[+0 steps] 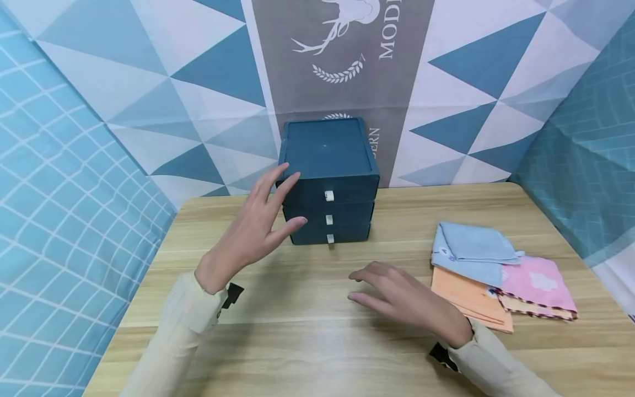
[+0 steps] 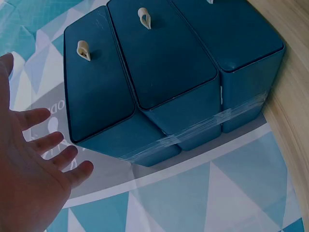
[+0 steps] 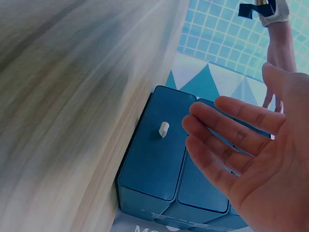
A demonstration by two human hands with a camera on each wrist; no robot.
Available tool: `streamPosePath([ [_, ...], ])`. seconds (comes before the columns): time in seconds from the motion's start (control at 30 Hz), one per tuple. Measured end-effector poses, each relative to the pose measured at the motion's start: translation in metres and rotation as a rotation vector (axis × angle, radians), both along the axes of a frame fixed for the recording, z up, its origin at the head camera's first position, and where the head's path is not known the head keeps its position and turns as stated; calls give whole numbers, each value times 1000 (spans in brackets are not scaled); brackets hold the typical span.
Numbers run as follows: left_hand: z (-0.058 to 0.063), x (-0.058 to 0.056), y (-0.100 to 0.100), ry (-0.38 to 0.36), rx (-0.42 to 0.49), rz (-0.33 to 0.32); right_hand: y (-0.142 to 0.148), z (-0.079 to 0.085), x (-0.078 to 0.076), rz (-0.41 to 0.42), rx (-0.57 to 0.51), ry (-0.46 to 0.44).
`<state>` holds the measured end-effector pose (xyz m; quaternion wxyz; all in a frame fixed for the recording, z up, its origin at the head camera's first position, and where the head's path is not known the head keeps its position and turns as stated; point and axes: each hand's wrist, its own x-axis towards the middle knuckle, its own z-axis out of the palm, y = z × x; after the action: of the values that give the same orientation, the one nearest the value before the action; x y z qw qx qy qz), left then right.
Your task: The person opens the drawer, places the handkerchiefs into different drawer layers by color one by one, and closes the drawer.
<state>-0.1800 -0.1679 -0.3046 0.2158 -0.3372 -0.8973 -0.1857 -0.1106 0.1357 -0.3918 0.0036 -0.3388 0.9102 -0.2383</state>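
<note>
A dark blue drawer box (image 1: pixel 327 149) with three stacked drawers stands at the back of the table, each drawer front bearing a small white pull tab (image 1: pixel 329 196). All its drawers are closed. My left hand (image 1: pixel 255 226) hovers in front of the box's left side, fingers spread and holding nothing; in the left wrist view its fingers are apart from the drawer fronts (image 2: pixel 169 53). Lower and to the right, my right hand (image 1: pixel 402 298) hangs over the table with relaxed fingers and nothing in them. The right wrist view shows its open palm (image 3: pixel 270 169) before the drawers.
Folded cloths lie at the table's right: a light blue one (image 1: pixel 471 248), an orange one (image 1: pixel 466 298) and a pink one (image 1: pixel 538 284) with a checked edge. A patterned cloth wall (image 1: pixel 208 110) rises right behind the box. Clear tape (image 2: pixel 193 131) runs along the box's side.
</note>
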Motion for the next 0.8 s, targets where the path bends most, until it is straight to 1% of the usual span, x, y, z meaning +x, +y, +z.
streamPosePath([
  [0.2, 4, -10, -1, -62, 20, 2, -9, 4, -7, 8, -19, -6],
  [0.3, 4, -16, 0, -67, 20, -2, -12, 6, -10, 24, -48, -23],
  [0.4, 6, -23, 1, -52, 19, -18, -16, 9, -14, 33, -82, -59],
  [0.5, 9, -29, 3, -54, 16, -27, -21, 12, -18, 43, -118, -102],
  [0.57, 10, -32, 5, -67, 3, -23, -23, 13, -22, 48, -133, -125],
  [0.7, 13, -39, 12, -109, -52, -7, -27, 17, -31, 64, -183, -170],
  [0.8, 15, -44, 17, -142, -73, -3, -30, 21, -39, 75, -241, -206],
])
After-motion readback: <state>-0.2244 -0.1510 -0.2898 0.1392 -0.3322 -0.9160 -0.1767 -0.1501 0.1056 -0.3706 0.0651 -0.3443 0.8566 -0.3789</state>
